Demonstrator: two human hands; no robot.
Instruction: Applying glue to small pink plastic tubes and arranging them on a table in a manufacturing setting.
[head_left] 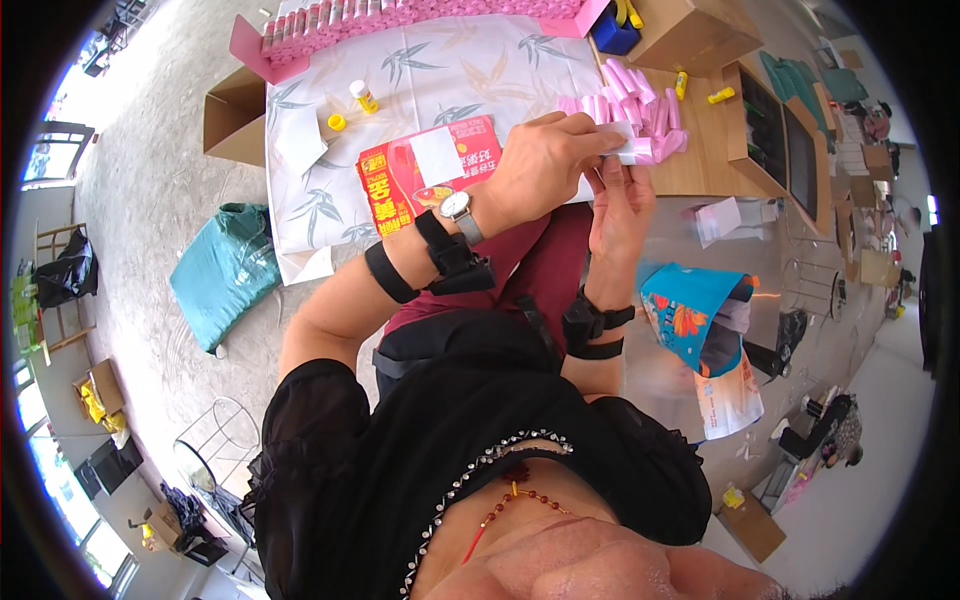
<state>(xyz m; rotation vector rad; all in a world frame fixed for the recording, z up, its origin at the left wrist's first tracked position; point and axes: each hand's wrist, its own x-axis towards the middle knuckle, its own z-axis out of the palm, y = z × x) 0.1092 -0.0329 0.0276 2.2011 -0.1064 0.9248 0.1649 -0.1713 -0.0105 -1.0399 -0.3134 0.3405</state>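
Both hands meet over the far right part of the cloth-covered table. My right hand has its fingers closed round a small pink roll with a pale band on it. My left hand reaches across from the left, its thumb and fingers pinching a whitish piece against the near end of that roll. Whether this piece is a label or a wrapper I cannot tell. Just beyond the fingers lies a loose pile of similar pink rolls. A red printed cardboard sheet with a white paper on it lies beside my left wrist.
Pink rolls stand packed in a long pink box along the far edge. A white glue bottle and a yellow cap stand at left. Cardboard boxes are at the far right. A blue bag hangs near my right forearm.
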